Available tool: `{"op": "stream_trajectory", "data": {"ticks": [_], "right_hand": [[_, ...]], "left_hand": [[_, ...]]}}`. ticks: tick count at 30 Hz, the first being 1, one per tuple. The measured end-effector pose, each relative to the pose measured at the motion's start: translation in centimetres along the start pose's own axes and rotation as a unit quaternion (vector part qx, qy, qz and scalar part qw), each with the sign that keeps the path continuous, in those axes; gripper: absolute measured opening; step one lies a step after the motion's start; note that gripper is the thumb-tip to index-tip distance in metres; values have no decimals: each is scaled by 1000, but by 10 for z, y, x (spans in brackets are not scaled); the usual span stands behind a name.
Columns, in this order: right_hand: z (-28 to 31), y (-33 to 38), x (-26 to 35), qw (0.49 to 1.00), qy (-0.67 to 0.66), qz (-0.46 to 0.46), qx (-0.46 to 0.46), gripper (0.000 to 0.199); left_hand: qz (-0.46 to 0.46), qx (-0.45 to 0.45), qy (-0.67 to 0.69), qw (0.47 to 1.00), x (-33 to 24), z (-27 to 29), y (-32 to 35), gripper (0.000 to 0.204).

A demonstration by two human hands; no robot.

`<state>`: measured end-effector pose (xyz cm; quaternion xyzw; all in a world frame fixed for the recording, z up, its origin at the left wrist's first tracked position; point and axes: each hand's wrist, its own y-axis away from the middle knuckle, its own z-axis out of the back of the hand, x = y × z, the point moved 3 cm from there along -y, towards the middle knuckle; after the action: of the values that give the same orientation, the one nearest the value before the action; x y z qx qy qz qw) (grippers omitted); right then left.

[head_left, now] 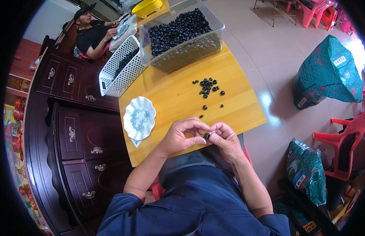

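My left hand (181, 135) and my right hand (225, 139) meet over the near edge of a yellow wooden table (174, 98). Between their fingertips sits one small black ring-shaped part (207, 136); both hands pinch it. A loose pile of the same black parts (208, 86) lies further out on the table, with a few strays nearer me. To my left a white scalloped dish (131, 126) holds several small pale metal pieces (140, 118).
A clear plastic bin (182, 35) full of black parts stands at the table's far end, a white perforated basket (121, 67) leaning beside it. Another person sits at the far left. A dark wooden cabinet (72, 133) flanks the table; red plastic chairs (343, 137) and green bags (328, 72) stand right.
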<state>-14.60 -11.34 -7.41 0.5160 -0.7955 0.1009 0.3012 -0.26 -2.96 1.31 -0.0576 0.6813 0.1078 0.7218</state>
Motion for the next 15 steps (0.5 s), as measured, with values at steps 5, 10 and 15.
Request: {"op": "stream_trajectory", "data": {"ticks": [5, 10, 15], "right_hand": [[5, -1, -6, 1000, -23, -2, 8, 22], [7, -2, -7, 1000, -30, -1, 6, 22], [4, -1, -4, 999, -41, 8, 2, 24]], "left_hand": [[-49, 65, -103, 991, -2, 2, -2, 30], [-61, 58, -110, 990, 0, 0, -3, 24], [-87, 26, -133, 987, -1, -5, -2, 20]]}}
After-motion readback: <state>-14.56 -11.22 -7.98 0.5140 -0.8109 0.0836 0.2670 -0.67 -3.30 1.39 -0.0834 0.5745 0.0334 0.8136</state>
